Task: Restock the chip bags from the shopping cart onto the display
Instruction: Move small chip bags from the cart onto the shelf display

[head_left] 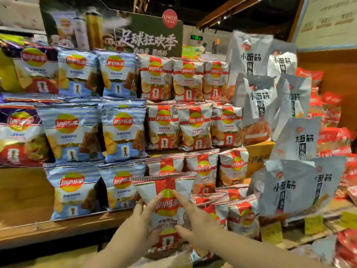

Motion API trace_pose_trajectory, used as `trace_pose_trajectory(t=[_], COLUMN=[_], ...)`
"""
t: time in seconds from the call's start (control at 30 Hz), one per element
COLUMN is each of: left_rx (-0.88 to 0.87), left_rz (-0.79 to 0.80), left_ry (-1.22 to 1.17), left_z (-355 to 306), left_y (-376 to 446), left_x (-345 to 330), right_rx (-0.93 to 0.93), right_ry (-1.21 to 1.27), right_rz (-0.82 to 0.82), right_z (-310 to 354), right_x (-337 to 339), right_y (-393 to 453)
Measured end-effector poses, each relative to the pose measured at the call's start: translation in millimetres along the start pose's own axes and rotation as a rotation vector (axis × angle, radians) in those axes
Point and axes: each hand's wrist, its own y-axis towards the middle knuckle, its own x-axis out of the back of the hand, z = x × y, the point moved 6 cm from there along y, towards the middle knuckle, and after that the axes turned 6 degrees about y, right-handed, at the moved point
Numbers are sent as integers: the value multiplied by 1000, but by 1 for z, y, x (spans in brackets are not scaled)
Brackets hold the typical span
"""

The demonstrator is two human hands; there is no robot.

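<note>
A red-and-white chip bag (167,207) is being held upright against the display's bottom shelf (63,227), beside the blue bags (74,192). It is being pinched by the left hand (140,225) at its left edge and by the right hand (195,219) across its front, forefingers extended. Like bags (241,215) are being shelved just right.
</note>
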Motion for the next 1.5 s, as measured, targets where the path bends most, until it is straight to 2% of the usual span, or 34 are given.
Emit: trace_pose_trajectory(t=[0.33, 0.47, 0.63, 0.73, 0.83, 0.9, 1.0, 1.17, 1.27, 1.3, 1.4, 1.47, 1.5], left_rx=[-44, -10, 3, -1, 66, 51, 97, 56, -64, -120, -267, -297, -296], left_rz=[51, 103, 162, 161, 165, 77, 19, -169, -292, -290, -148, 88, 140], left_ry=[-20, -63, -42, -40, -9, 85, 82, 114, 217, 288, 516, 665, 752], left_z=[44, 54, 72, 71, 70, 72, 84, 75, 59, 54, 44, 39, 40], left_y=[30, 33, 27, 28, 24, 24, 14, 1, -1, 0, 2, 1, 2], left_x=[-106, -134, -161, -156, -148, -144, -141, -130, -124, -124, -129, -135, -138], right_rx=[-124, -164, -211, -207, -224, -229, -167, -69, 29, 73, 235, 311, 303], right_ry=[-61, -27, -28, -88, -177, -200, -280, -400, -465, -529, -618, -789, -875], right_rz=[122, 156, 259, 270, 299, 338, 370, 223, 109, 60, -10, 99, 173], right_z=[-76, -94, -103, -105, -103, -106, -110, -99, -92, -89, -76, -75, -75], right_x=[-73, -92, -115, -120, -123, -123, -118, -103, -104, -104, -101, -110, -115], right_y=[24, 26, 24, 29, 32, 30, 26, 13, 10, 11, 13, 11, 11])
